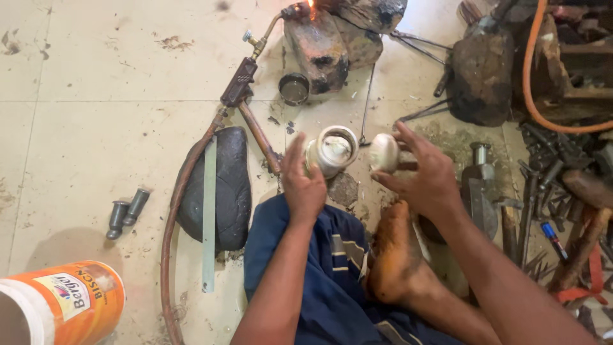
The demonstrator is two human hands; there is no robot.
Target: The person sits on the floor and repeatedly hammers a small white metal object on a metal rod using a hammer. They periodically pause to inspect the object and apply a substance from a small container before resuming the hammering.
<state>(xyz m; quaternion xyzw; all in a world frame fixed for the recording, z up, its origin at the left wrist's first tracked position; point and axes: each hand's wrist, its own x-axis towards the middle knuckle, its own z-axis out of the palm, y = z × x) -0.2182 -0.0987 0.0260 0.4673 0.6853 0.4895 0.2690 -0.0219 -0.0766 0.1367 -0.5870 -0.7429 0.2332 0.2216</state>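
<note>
- Left hand (301, 181): just below frame centre, fingers curled up around a short silvery metal cup (332, 150). Cup lies tilted, open mouth toward the camera, pale whitish inside. Grasp is by the cup's left wall.
- Right hand (424, 176): at 3 o'clock of the cup, fingers spread, fingertips pinching a rounded, pale metal knob (384, 153). Knob sits just beside the cup's right rim; whether the two touch, cannot tell.
- Bare foot (391, 255): at 5 o'clock of the cup, sole up, resting against dark blue cloth (306, 275) over the person's lap.
- Gas torch (246, 76): at 11 o'clock of the cup, lying on the tiled floor (96, 128); small flame (311, 6) at the tip, top edge of frame, against a charred block (316, 48).
- Brown hose (172, 236): runs from the torch handle down toward 7 o'clock.
- Dark oval stone (223, 188): at 9 o'clock of the left hand, with a flat metal strip (209, 217) laid along its left side.
- Small round tin (294, 88): at 12 o'clock of the left hand, beside the block.
- Two small grey metal pieces (126, 211): well apart, at 9 o'clock.
- Orange plastic tub (64, 303): lower left corner, on its side.
- Heap of dark iron tools (555, 185): at 3 o'clock, right edge.
</note>
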